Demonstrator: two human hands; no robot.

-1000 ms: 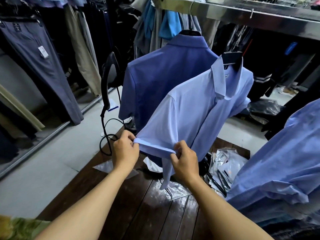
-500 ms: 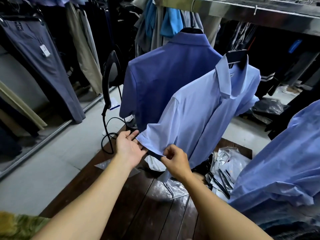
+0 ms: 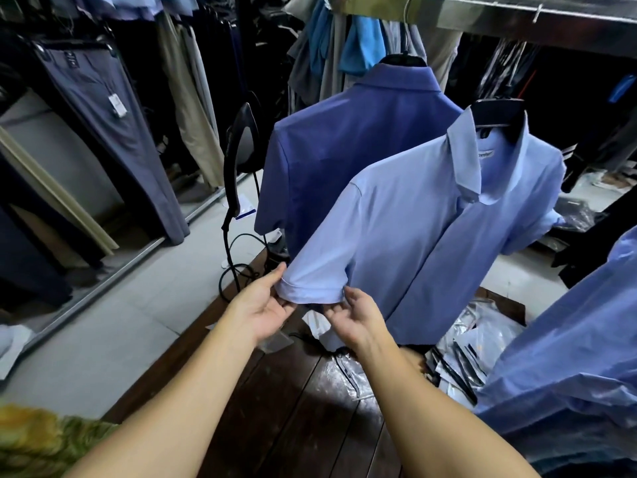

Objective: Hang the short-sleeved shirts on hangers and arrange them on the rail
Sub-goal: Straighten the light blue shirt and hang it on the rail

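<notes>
Pale blue shirt [image 3: 431, 229] is hanging on its hanger [image 3: 496, 113] under the rail [image 3: 517, 19], centre right of the frame. You are touching its sleeve [image 3: 317, 274] with both hands slack: left hand [image 3: 265, 310] lying straight along the cuff, right hand [image 3: 355, 317] relaxed under the hem, neither gripping. Tugging here risks dragging the shoulder off the hanger, or swinging it into the darker shirt [image 3: 344, 139] behind.
</notes>
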